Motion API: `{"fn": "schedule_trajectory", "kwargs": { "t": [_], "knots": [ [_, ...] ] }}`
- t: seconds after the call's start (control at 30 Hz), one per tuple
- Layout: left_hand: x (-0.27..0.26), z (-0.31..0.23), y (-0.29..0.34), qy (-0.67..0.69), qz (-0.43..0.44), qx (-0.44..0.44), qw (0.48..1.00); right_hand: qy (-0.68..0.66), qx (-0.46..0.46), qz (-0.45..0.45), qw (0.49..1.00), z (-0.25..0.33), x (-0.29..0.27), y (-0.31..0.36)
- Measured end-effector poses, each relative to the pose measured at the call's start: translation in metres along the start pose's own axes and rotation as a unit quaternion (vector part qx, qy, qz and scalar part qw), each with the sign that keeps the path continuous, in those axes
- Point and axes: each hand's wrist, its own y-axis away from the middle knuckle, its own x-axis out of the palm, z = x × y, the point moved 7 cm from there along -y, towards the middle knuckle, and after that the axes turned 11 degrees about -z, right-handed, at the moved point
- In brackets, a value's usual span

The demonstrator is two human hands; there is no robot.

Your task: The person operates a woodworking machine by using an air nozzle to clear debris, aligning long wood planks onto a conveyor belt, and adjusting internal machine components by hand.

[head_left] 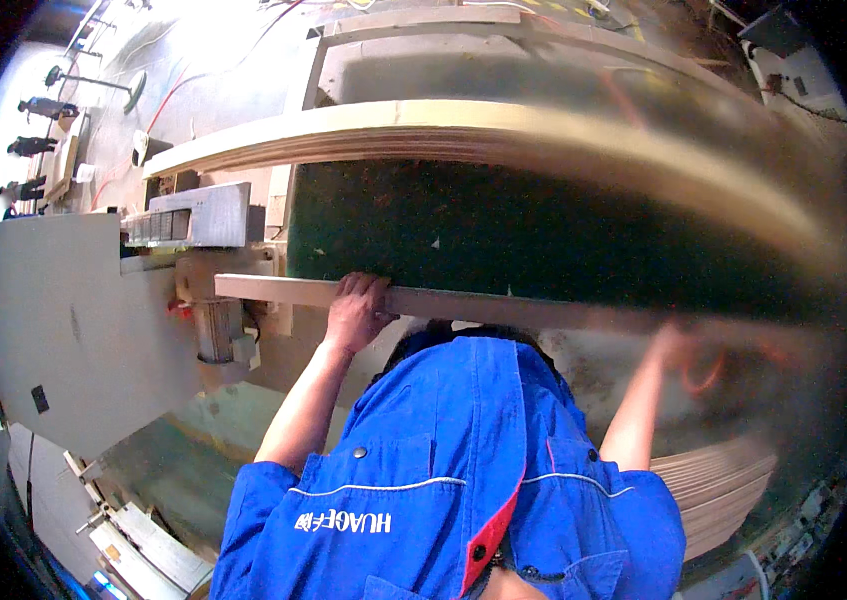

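Observation:
A long, narrow wooden strip point(503, 306) runs crosswise in front of my body, along the near edge of a dark green table surface point(463, 225). Toward its left end, my left hand point(358, 310) is closed over the strip, fingers curled across its top. My right hand point(671, 345) grips the same strip farther right, though that side of the picture is blurred and single fingers are hard to make out. Across the far side of the green surface lies a stack of long pale wooden strips point(383, 120).
To the left stand a large grey cabinet point(63, 320), a motor point(218, 330) and a grey metal machine block point(218, 215). Behind my right arm is a pile of wooden boards point(718, 485). Several people point(33, 146) are far off at left. A metal frame point(413, 27) stands beyond the stack.

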Motion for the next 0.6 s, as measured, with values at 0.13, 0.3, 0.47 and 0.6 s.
{"fn": "schedule_trajectory", "kwargs": {
  "t": [0.13,0.3,0.47,0.6],
  "knots": [
    [-0.006,0.019,0.009,0.015,-0.034,0.021,0.999,-0.092,-0.284,-0.031,0.954,0.066,-0.026,0.075],
    [-0.027,0.038,0.022,0.036,-0.097,0.023,0.994,-0.265,-0.420,0.145,0.856,0.147,-0.050,0.197],
    [-0.045,0.125,0.047,-0.071,-0.138,-0.156,0.975,-0.244,-0.482,0.174,0.823,0.172,-0.056,0.249],
    [-0.067,0.221,0.086,-0.115,-0.212,-0.293,0.925,-0.242,-0.510,0.191,0.803,0.168,-0.063,0.250]
  ]
}}
